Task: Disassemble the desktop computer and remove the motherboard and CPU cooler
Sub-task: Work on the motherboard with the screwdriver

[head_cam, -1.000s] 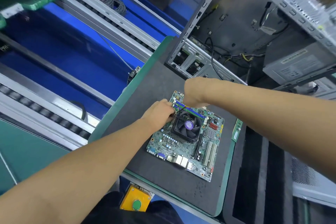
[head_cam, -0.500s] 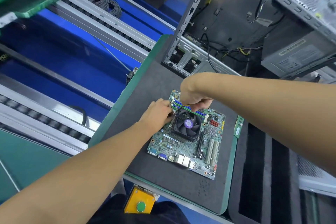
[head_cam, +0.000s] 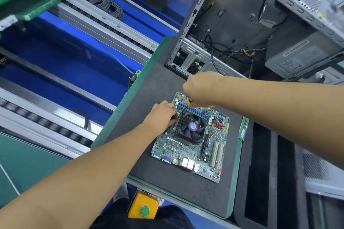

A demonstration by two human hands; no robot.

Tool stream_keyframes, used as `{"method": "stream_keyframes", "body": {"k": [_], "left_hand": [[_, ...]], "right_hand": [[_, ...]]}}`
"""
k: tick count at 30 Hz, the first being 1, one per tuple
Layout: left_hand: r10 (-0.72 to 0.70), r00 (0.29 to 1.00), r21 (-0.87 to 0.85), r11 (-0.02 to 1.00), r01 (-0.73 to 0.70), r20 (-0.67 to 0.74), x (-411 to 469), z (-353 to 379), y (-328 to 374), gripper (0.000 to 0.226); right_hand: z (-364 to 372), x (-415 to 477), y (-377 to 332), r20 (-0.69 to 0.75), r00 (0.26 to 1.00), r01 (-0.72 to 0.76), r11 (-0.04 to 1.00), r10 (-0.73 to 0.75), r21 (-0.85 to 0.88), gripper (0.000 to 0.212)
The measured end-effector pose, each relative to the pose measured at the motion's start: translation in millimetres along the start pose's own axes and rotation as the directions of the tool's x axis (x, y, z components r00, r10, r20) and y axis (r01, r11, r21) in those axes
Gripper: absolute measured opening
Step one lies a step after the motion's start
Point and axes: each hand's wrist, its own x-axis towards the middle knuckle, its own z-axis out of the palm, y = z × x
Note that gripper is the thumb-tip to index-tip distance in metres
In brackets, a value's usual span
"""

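Clutching a screwdriver (head_cam: 189, 102) in the right hand (head_cam: 202, 89), fingers wrapped round its yellow handle, shaft slanting down to a corner of the CPU cooler (head_cam: 191, 126) just below the grip. Bracing that corner with the left hand (head_cam: 163, 115), fingers curled, hold unclear. Beneath both, the motherboard (head_cam: 167, 147), flat on a foam mat (head_cam: 167, 182); beyond the grip, an open computer case (head_cam: 232, 24).

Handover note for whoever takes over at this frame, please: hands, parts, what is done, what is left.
Right hand: grips a screwdriver, tip at the far-left corner of the CPU cooler.
Left hand: rests on the motherboard beside that corner; fingertips hidden.
Done: motherboard is out of the open case and lies flat on the dark mat.
Left: the cooler is not yet off the board; loosen its corner fasteners and lift it away.
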Motion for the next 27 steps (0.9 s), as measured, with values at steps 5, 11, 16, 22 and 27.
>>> {"method": "stream_keyframes", "body": {"k": [5,11,16,22,27], "left_hand": [[0.003,1.0,0.029,1.0,-0.003,0.009,0,-1,2,0.027],[0.03,0.999,0.038,0.999,-0.029,-0.015,-4,-1,1,0.029],[0.028,1.0,-0.001,1.0,-0.028,-0.003,-3,-2,-1,0.03],[0.02,1.0,-0.004,1.0,-0.02,0.021,-3,-9,2,0.023],[0.001,0.998,0.043,0.999,-0.004,0.06,-2,-11,6,0.028]], "right_hand": [[-4,9,6,0.416,0.894,-0.311,0.897,0.164,0.315,0.029],[8,13,18,0.634,0.772,-0.561,0.528,0.056,0.637,0.014],[4,2,10,0.314,0.947,-0.148,0.963,0.072,0.226,0.034],[8,-10,-12,-0.066,0.928,0.296,0.832,-0.367,-0.468,0.018],[7,-12,0,-0.08,0.978,0.164,0.948,-0.192,-0.273,0.013]]}}
